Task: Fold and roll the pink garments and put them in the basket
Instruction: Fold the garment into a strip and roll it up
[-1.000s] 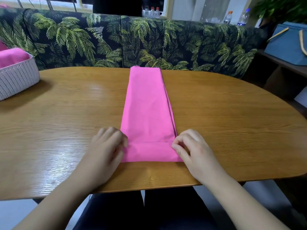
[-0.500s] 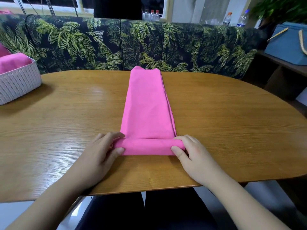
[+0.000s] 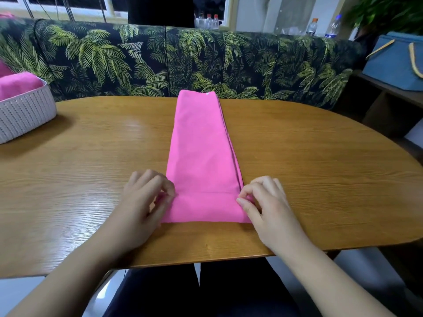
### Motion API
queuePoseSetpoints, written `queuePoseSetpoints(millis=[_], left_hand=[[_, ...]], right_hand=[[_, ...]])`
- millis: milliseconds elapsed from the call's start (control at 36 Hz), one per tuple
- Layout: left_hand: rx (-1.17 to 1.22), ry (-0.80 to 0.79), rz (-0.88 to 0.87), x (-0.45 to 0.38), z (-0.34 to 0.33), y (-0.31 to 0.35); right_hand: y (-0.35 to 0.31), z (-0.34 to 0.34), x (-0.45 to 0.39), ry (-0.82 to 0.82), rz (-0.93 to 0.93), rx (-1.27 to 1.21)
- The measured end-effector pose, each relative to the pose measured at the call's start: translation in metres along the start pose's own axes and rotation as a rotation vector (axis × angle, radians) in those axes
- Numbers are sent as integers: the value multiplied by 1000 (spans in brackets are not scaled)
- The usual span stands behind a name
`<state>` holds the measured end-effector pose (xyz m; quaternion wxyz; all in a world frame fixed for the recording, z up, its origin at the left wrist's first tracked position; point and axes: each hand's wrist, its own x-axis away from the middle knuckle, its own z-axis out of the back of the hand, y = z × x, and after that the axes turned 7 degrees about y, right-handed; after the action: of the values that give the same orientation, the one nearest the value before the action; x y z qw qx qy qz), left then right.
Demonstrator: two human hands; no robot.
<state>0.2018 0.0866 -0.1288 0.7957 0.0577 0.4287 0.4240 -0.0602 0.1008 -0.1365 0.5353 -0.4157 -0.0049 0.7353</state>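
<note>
grip: left hand [image 3: 146, 200] and right hand [image 3: 266, 202], one at each near corner of the pink garment [image 3: 201, 156]; fingers curled, fingertips pinching the cloth edges where the first turn lies flat across the near end. both hands hold fabric, narrow pinch, palms low over the table [image 3: 320, 168].

item: pink garment, folded to a long narrow strip, lying flat down the middle of the table, near end between the hands, far end at the table's back edge. layered edges show along its right side. a small pale mark sits near the far end; what it is cannot be told.

handling (judged): soft, light, limp cloth; no stiffness of its own, likely to slide a little on the glossy wood and to skew if one side leads. best taken at both side edges of the near fold together, so the roll runs straight and the right-side layers stay aligned.

step (judged): start of the roll; most of the strip is not yet rolled.

container: white woven basket [image 3: 25, 115], far left on the table, well apart from the hands; pink fabric [image 3: 18, 84] already inside, rising above the rim.

surroundings: leaf-print sofa back [image 3: 160, 60] behind the table; blue bag [image 3: 393, 62] on a shelf at right; bottles [image 3: 209, 21] in the background.
</note>
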Motion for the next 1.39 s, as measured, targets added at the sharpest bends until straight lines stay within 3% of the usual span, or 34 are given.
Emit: queuePoseSetpoints(millis=[83, 444, 750, 889, 944, 1028, 1111, 1222, 1389], left_hand=[[-91, -40, -69, 1, -2, 1], [-361, -90, -3, 9, -10, -16], [-33, -113, 87, 7, -2, -9], [-35, -63, 112, 8, -7, -5], [-39, -4, 104, 6, -7, -3], [-39, 21, -2, 2, -4, 3], [-109, -42, -78, 1, -2, 4], [-116, -76, -3, 2, -2, 1], [-221, -146, 14, 7, -8, -17]], right_hand=[[-2, -2, 1, -24, 67, 8], [4, -1, -15, -329, 25, 73], [8, 7, -10, -307, -205, -123], [8, 1, -10, -234, -131, -87], [9, -2, -12, -134, -84, -88], [3, 1, -16, -13, 81, -57], [2, 3, -12, -98, 175, -59], [12, 3, -5, -246, 150, 1], [16, -2, -17, -305, 74, -17]])
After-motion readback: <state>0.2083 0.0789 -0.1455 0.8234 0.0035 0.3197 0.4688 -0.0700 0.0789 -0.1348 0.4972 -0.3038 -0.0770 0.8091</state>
